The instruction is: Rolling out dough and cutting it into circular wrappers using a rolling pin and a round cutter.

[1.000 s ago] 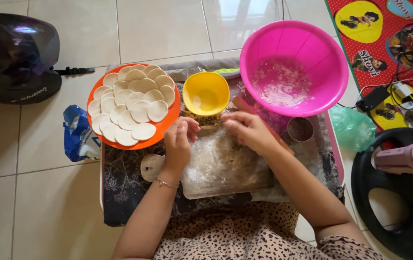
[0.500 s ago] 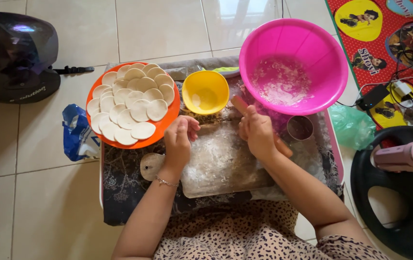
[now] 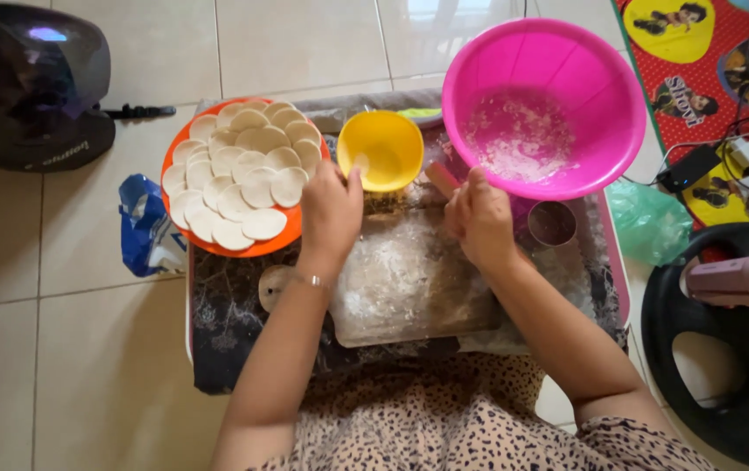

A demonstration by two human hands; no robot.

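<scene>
Our left hand [image 3: 332,208] is curled loosely at the near rim of the yellow bowl [image 3: 381,148], fingertips touching it. Our right hand [image 3: 479,218] is closed round a wooden rolling pin [image 3: 441,179], over the floured board [image 3: 409,279] between both forearms.

Bright daylight, window glare on floor tiles [image 3: 304,35], soft shadows, sharp focus

You are looking straight down on a floor [image 3: 60,349] of large pale beige tiles with thin dark grout lines. Daylight glares off the tiles at the top edge [image 3: 444,10], a soft white patch. A low table [image 3: 605,253] with a pale rim stands on the tiles. Upper left lies a dark helmet [image 3: 30,83] with a glossy visor. Upper right, a red play mat [image 3: 697,61] with yellow cartoon circles. Lower right, a black ring-shaped object [image 3: 714,366] rests on the floor.
</scene>
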